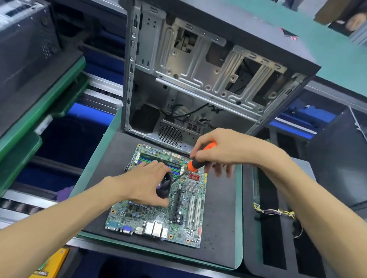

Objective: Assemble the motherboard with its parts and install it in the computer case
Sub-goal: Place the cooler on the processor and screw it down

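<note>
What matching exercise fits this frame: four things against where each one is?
Things:
1. motherboard
2. screwdriver
3. computer case
4. cable bundle

Places:
A. in the right hand
B. standing open behind the board
C. on the tray to the right
D. flat on the dark mat, under the left hand

Pairs: 1-D, 2-A, 3-B, 4-C

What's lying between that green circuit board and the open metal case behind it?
In the head view, only bare dark mat separates motherboard from case.
</note>
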Motion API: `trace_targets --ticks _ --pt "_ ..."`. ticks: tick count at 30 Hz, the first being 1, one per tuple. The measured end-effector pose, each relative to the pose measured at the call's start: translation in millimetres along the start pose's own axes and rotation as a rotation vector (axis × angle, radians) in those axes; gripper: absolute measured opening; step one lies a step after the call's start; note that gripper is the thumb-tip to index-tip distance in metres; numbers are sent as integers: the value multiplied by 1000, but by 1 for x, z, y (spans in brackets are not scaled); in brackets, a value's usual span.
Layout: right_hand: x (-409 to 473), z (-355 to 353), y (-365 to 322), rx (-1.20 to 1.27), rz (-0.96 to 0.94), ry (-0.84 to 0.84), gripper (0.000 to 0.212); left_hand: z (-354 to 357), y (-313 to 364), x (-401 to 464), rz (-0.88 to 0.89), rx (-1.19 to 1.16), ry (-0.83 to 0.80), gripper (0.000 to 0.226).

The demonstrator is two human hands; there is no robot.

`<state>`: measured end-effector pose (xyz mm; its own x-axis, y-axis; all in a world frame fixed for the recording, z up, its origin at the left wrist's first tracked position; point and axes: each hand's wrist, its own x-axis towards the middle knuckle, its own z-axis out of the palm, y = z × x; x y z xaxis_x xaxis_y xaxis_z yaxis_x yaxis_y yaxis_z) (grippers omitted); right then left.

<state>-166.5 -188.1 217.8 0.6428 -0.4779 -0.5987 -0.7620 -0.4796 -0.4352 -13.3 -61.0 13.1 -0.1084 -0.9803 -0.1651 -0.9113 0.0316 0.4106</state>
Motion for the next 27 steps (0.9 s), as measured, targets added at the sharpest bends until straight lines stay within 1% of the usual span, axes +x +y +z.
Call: trace_targets --ticks 2,3,6,8,9,11,12,13,15,17,18,19,20,22,23,25,27 --pt "-2 2 -5 -220 -28 7 21 2 2 -3 18 51 51 81" --pt "-4 5 -9 -371 -60 28 23 4 3 -5 27 80 81 79" --pt "-3 14 -22 -894 -235 89 24 8 6 -7 32 183 154 79" --pt "-1 19 -25 -1141 -354 83 19 9 9 -8 22 214 202 82" --pt "-1 19 -25 -1238 -391 58 22 10 10 -9 16 210 222 81" --pt "2 17 -22 -1372 -450 -9 31 11 12 -10 -1 191 228 80" --pt "3 14 -21 -1413 -470 -30 29 11 13 -10 -12 185 224 80" --pt "5 13 -21 -1430 -485 -43 28 11 14 -10 -20 185 221 79" --pt "10 15 -24 -1429 -506 -66 32 11 16 -10 -22 189 218 78" --pt "16 22 -29 -1347 -442 -87 32 10 18 -9 -24 194 212 76" --pt "19 24 -30 -1235 -353 -94 29 10 18 -9 -24 197 210 76" --pt "21 23 -29 -1070 -212 -108 30 10 18 -9 -23 195 210 76" --pt "23 20 -27 -846 -29 -147 33 10 18 -9 -22 189 207 77" --pt "27 15 -18 -277 347 -258 35 11 17 -9 -25 181 198 79" --pt "29 14 -14 -39 486 -311 33 12 17 -9 -31 181 199 80" --pt "29 12 -6 270 657 -370 33 12 18 -9 -36 181 191 83" --pt "31 11 -4 399 719 -419 33 11 19 -9 -35 185 190 83"
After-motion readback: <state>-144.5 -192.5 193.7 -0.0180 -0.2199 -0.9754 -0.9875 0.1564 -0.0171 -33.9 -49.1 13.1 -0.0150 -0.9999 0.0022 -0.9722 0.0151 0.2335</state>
